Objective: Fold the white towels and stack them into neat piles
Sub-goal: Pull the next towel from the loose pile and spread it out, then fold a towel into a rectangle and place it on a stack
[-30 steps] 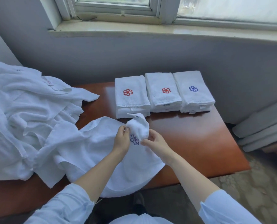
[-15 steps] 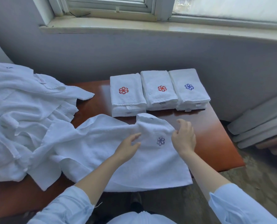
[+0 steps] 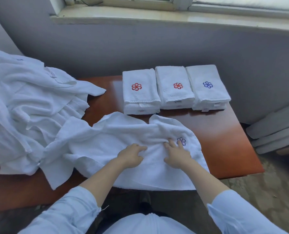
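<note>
A white towel [image 3: 106, 141] with a blue flower emblem lies spread and wrinkled on the brown table [image 3: 223, 142], its near edge hanging over the front. My left hand [image 3: 132, 156] rests on its middle with fingers bent onto the cloth. My right hand [image 3: 176, 154] presses on it beside the emblem, fingers spread against a raised fold. Three stacks of folded towels stand at the back: the left stack [image 3: 140, 93] and the middle stack [image 3: 175, 89] with red emblems, the right stack [image 3: 207, 87] with a blue one.
A large heap of unfolded white towels [image 3: 27, 107] covers the table's left side and overlaps the spread towel. A grey wall and window sill [image 3: 140, 16] stand behind. Grey slabs [image 3: 275, 130] lie stacked on the floor at the right.
A second ago both hands held a bunched corner of the towel up. They laid it out flat, and now both hands sit close together on the cloth, which has bunched ahead of them.
</note>
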`<action>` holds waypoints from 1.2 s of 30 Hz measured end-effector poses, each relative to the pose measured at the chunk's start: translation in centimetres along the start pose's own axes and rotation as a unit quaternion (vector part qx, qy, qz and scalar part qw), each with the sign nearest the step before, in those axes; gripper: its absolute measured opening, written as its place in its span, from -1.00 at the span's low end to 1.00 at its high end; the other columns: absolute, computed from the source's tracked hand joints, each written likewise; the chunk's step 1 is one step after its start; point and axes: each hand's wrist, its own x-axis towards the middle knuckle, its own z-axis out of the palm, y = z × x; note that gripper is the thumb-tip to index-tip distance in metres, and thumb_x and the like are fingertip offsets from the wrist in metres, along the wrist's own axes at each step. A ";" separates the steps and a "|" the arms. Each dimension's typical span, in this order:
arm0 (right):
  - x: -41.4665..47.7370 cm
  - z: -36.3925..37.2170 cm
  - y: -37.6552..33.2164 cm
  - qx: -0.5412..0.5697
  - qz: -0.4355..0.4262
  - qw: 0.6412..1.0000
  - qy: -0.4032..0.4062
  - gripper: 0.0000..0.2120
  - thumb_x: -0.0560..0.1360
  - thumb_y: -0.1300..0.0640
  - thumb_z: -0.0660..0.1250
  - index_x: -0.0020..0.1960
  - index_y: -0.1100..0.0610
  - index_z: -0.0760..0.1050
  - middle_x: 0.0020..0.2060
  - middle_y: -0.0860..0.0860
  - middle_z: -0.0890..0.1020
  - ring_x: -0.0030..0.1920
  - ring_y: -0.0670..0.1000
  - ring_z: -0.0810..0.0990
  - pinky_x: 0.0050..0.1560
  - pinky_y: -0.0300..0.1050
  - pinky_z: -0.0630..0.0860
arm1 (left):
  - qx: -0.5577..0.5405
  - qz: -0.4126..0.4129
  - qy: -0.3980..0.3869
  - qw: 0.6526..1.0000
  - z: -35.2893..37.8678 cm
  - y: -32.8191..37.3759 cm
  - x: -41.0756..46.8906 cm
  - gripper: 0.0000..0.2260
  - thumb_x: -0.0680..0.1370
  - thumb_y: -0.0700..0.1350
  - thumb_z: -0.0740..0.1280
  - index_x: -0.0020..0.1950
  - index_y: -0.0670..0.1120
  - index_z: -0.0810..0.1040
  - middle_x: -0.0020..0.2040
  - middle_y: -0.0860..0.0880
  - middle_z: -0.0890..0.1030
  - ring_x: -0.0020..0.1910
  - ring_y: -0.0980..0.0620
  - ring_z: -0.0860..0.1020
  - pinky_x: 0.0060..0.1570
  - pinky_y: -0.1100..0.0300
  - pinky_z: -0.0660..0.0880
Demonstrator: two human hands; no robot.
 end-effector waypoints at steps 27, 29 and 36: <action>1.4 -0.5 -12.9 0.036 -0.184 0.982 -0.015 -0.66 0.57 0.07 0.20 0.32 -0.08 0.49 0.14 -0.12 0.58 0.14 -0.04 0.54 -0.06 -0.19 0.40 | 0.042 -0.265 0.155 0.951 -3.4 -8.1 -7.9 -0.84 0.59 -0.04 0.15 -0.01 0.02 0.52 -0.05 0.06 0.60 -0.07 0.00 0.56 -0.25 0.21 0.37; 2.1 -1.4 -13.1 0.075 -0.184 0.978 0.059 -0.68 0.57 0.09 0.19 0.28 -0.08 0.50 0.03 -0.16 0.56 0.03 -0.07 0.54 -0.22 -0.24 0.37 | 0.015 -0.231 0.234 0.944 -4.4 -8.6 -7.8 -0.89 0.56 -0.05 0.19 -0.06 0.03 0.51 -0.08 0.07 0.59 -0.08 -0.01 0.57 -0.19 0.17 0.45; 5.5 -4.6 -14.2 0.051 -0.203 0.965 0.157 -0.51 0.57 0.11 0.21 0.49 -0.03 0.27 0.43 -0.12 0.32 0.12 0.00 0.55 -0.14 -0.11 0.42 | 0.013 -0.133 0.299 0.945 -7.6 -10.7 -5.0 -0.72 0.62 -0.15 0.21 0.32 0.02 0.48 0.26 0.02 0.50 0.18 -0.02 0.50 0.03 0.02 0.48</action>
